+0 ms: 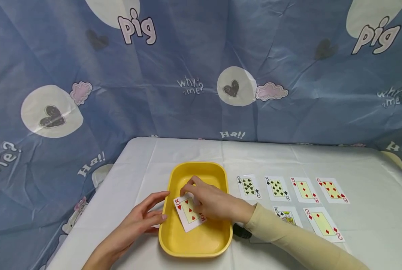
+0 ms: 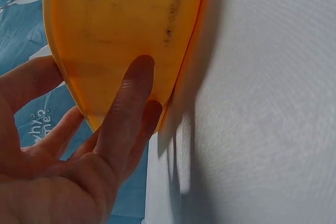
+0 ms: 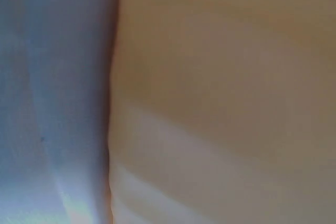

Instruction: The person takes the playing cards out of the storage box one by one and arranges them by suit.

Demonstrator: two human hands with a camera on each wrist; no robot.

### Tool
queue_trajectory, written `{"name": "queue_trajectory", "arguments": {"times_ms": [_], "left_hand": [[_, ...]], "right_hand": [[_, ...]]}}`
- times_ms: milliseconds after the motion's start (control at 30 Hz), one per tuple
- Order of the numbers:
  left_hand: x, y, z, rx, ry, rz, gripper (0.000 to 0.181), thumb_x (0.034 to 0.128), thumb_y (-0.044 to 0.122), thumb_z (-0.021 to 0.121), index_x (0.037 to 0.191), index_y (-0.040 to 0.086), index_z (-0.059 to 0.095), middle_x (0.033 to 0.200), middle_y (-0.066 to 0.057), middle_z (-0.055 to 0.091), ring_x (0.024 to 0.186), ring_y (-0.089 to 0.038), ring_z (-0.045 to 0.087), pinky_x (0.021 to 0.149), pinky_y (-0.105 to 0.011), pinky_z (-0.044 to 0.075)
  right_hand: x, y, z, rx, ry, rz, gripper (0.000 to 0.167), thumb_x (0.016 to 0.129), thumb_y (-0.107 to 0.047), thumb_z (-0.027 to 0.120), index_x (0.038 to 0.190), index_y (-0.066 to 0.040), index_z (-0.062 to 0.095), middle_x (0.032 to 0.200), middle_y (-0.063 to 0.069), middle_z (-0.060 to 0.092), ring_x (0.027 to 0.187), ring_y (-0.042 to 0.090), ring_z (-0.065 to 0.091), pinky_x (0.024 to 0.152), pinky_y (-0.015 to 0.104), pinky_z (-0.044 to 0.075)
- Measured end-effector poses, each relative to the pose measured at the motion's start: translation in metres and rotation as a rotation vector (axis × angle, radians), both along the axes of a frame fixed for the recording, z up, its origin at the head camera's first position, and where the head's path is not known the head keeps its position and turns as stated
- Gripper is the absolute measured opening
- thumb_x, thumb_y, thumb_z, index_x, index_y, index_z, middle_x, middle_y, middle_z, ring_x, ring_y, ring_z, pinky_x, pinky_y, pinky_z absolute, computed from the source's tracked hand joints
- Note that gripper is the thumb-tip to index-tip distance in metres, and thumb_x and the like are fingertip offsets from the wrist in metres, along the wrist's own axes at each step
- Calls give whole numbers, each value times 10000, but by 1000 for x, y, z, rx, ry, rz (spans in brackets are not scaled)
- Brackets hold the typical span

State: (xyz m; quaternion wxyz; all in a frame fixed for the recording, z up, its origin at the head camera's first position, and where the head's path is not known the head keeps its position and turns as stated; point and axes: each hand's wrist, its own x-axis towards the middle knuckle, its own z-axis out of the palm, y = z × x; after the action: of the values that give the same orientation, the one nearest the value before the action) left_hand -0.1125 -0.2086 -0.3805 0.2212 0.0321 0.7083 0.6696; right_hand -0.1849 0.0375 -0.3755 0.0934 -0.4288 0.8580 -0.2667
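A yellow tray (image 1: 194, 251) stands on the white-covered table. Over it my right hand (image 1: 207, 198) pinches a three of hearts playing card (image 1: 187, 221), which lies tilted within the rim; the hand covers part of its right side. At the tray's left side is my left hand (image 1: 140, 221), fingers spread and loosely bent. In the left wrist view the fingertips of that left hand (image 2: 89, 150) rest against the outer wall of the tray (image 2: 126, 19). The right wrist view is mostly filled by blurred beige cloth (image 3: 220, 103), so it does not show the right hand.
Right of the tray lie face-up cards: a nine of clubs (image 1: 249, 186), eight of spades (image 1: 277, 188), three of diamonds (image 1: 304, 190), six of hearts (image 1: 332, 190), a partly covered king (image 1: 288, 215) and two of diamonds (image 1: 323, 224). A blue patterned cloth (image 1: 187, 123) hangs behind.
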Motion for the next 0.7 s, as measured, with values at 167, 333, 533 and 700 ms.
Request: {"name": "queue_trajectory", "arguments": {"times_ms": [167,333,533,700], "left_hand": [[0,1,0,-4,-1,7,637,937,192,681,1493,165,371,1575,-136,235,1192,-309,563,820,-460,554],[0,1,-2,0,3,1,617,936,174,678,1481,171,389,1573,-141,237,1175,-312,571,816,-465,554],[-1,1,-2,-10,-4,5,614,942,197,675,1486,186,391,1587,-135,213,1184,-304,569,811,-463,556],[-1,0,-1,-20,-3,9,626,941,215,679,1493,193,385,1596,-127,193,1162,-295,586,811,-457,557]], "right_hand": [[-1,2,1,-93,39,-13,430,861,63,677,1235,-140,615,1097,-17,480,812,99,497,724,188,447],[-2,6,1,-165,-27,-14,419,887,10,698,1257,-162,606,1095,-36,542,875,106,525,786,203,477],[-1,15,7,-281,-142,-29,422,909,8,678,1274,-192,606,1190,-104,591,968,94,570,844,244,506],[-1,28,14,-371,-184,-106,452,895,3,701,1298,-177,605,1243,-74,590,970,117,602,852,320,524]]}}
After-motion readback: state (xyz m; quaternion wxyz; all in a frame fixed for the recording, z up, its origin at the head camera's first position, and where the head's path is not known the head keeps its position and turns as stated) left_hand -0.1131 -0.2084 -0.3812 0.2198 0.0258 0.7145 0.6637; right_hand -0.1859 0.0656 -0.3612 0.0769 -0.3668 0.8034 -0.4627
